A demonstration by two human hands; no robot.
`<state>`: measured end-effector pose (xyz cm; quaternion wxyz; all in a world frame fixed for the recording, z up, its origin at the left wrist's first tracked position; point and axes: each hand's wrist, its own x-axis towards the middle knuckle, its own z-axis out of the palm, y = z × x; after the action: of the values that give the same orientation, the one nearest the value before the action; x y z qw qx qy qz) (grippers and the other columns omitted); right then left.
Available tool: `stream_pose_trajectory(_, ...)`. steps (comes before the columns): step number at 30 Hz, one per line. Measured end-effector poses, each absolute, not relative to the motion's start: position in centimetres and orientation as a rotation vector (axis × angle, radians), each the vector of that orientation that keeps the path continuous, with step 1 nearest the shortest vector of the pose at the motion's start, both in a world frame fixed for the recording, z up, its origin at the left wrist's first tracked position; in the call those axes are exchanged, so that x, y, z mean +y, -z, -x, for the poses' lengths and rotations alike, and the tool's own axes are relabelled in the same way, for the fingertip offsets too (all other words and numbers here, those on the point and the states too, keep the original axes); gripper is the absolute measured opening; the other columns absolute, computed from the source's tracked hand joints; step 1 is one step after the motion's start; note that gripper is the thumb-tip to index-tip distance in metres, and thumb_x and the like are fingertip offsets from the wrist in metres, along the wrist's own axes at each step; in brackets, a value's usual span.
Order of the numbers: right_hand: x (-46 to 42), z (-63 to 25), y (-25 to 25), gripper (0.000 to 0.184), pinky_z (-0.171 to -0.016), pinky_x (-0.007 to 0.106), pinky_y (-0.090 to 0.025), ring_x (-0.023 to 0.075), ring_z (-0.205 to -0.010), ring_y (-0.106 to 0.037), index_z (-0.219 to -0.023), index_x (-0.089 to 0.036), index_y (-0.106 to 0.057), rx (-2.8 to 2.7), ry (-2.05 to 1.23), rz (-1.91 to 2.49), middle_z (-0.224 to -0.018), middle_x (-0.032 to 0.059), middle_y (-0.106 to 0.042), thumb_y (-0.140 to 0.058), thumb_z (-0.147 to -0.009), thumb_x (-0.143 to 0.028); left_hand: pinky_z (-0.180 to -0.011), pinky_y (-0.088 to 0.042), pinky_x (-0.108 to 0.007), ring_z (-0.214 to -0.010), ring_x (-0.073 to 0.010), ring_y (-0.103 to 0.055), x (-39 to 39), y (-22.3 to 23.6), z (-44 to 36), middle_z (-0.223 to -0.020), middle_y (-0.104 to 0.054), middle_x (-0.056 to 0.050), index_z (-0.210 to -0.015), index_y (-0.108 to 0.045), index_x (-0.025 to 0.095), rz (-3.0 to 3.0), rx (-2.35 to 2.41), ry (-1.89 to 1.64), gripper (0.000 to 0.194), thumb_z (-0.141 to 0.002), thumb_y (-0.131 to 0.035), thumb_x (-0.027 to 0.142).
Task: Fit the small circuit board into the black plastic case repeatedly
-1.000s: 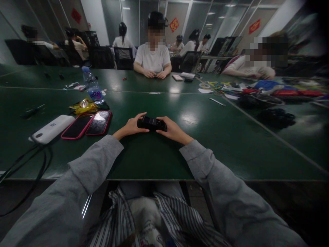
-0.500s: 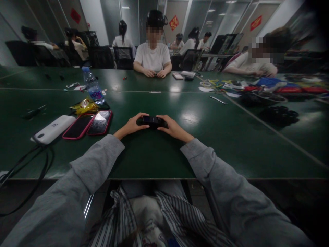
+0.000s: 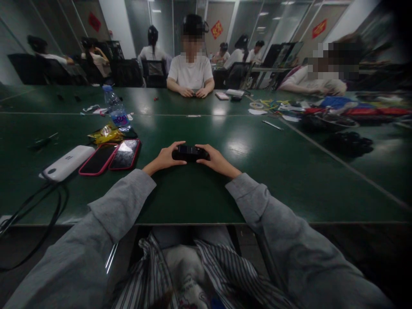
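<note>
A small black device with a dark screen [image 3: 188,151] lies crosswise between my hands, low over the table or resting on it; I cannot tell which. My left hand [image 3: 165,158] curves around its left end, index finger along the far side and thumb along the near side. At the right end, my right hand [image 3: 217,161] grips it the same way, thumb in front and fingers behind. Its exact kind is too dark to make out. Both forearms rest over the green table [image 3: 189,197] in grey sleeves.
To the left lie a white power bank [image 3: 69,162] with black cables, two phones in red cases [image 3: 125,154], a yellow wrapper [image 3: 107,134] and a water bottle [image 3: 116,109]. Tangled cables [image 3: 273,105] and a pen [image 3: 273,125] lie right. A person [image 3: 190,71] sits opposite.
The black device's left end shows more now, and my left thumb and index finger are slightly farther apart around it. Otherwise the view has only shifted a little.
</note>
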<state>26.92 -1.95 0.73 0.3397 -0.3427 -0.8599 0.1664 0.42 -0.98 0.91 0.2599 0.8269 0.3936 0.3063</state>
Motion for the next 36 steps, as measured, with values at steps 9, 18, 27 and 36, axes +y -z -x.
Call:
stream_pose_trajectory(9,-1.4,-27.8,-2.5,0.058,-0.09,0.044,-0.053,0.0275,-0.118,-0.056,-0.13,-0.023,-0.047,-1.959,-0.688,0.933,-0.128,0.0111,-0.057,-0.068,-0.08,-0.044,-0.105,-0.039,-0.052,-0.122,-0.0323,-0.057,-0.4,-0.4,-0.3,-0.134,-0.057,-0.013,-0.14,-0.04,0.024,-2.22,1.145,-0.805,0.082,-0.069,-0.077,0.043)
stream_pose_trajectory(18,2.4,-35.9,-1.7,0.059,-0.09,0.052,-0.049,0.0313,-0.1,-0.061,-0.12,-0.018,-0.051,-1.537,-0.226,1.399,-0.114,0.015,-0.062,-0.071,-0.071,-0.043,-0.106,-0.038,-0.053,-0.123,-0.0311,-0.057,-0.6,-0.6,-0.2,-0.136,-0.057,-0.012,-0.142,-0.038,0.026,-2.23,1.072,-0.811,0.079,-0.073,-0.075,0.039)
stream_pose_trajectory(27,3.0,-37.5,0.5,0.05,-0.095,0.054,-0.044,0.0347,-0.108,-0.054,-0.117,-0.015,-0.054,-1.675,0.023,1.638,-0.114,0.0176,-0.058,-0.07,-0.072,-0.028,-0.106,-0.037,-0.054,-0.123,-0.0312,-0.056,-0.6,-0.6,-0.1,-0.135,-0.057,-0.012,-0.142,-0.037,0.026,-2.245,1.094,-0.79,0.078,-0.075,-0.073,0.041)
stream_pose_trajectory(36,2.9,-38.0,1.4,0.057,-0.095,0.056,-0.043,0.0363,-0.109,-0.053,-0.121,-0.015,-0.052,-1.726,0.017,1.636,-0.112,0.0181,-0.057,-0.07,-0.074,-0.043,-0.107,-0.036,-0.054,-0.123,-0.0312,-0.056,-0.5,-0.6,-0.1,-0.136,-0.057,-0.011,-0.141,-0.039,0.027,-2.257,1.103,-0.798,0.077,-0.074,-0.074,0.042)
